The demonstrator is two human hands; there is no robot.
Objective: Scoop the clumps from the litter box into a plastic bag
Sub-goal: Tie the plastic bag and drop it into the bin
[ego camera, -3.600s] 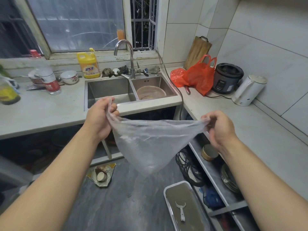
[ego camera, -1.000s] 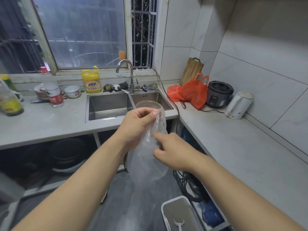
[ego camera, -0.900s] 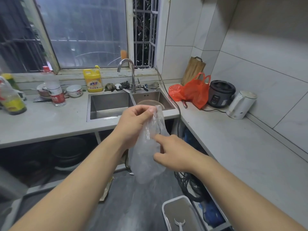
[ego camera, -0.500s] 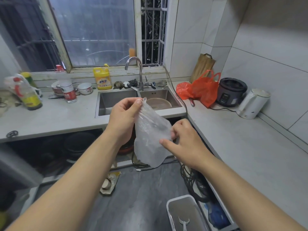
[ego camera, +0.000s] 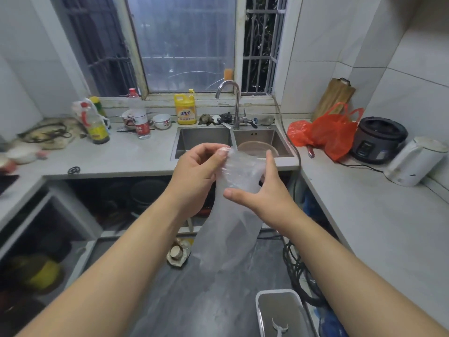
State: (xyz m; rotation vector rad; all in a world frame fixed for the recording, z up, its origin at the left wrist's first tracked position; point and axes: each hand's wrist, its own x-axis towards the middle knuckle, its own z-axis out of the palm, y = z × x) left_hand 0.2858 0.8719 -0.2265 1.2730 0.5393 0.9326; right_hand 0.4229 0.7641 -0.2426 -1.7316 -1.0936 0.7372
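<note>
While both forearms reach forward over the dark grey floor, the scene reads left to right as follows.

Left counter: a clear oil bottle with a yellow label (ego camera: 96,126) stands near the back wall; just to its right stands a clear plastic water bottle with a red cap and red label (ego camera: 139,115), with small white bowls (ego camera: 162,121) close by.

Window sill area: a yellow dish-soap jug (ego camera: 185,107) stands behind the steel double sink (ego camera: 203,139); a curved chrome tap (ego camera: 230,98) rises between the two basins.

Left hand (ego camera: 196,176): raised in front of the sink edge, thumb and fingertips pinching the upper left rim of the thin clear plastic bag (ego camera: 233,215).

Bag: held in the air between the hands, mouth upward at about counter height, body hanging limp and narrow toward the floor.

Right hand (ego camera: 264,193): spread wide, thumb laid across the near side of the bag, fingers reaching up around its far side; it grasps the bag just below the mouth.

Floor, lower right: a white-rimmed rectangular litter box filled with grey litter (ego camera: 281,312) sits well below the bag, cut by the frame edge; a white plastic scoop (ego camera: 279,329) lies in the litter.

Right counter: an orange plastic carrier bag (ego camera: 328,132), a dark round rice cooker (ego camera: 379,139) and a white electric kettle (ego camera: 413,161) stand in a row along the tiled wall.
</note>
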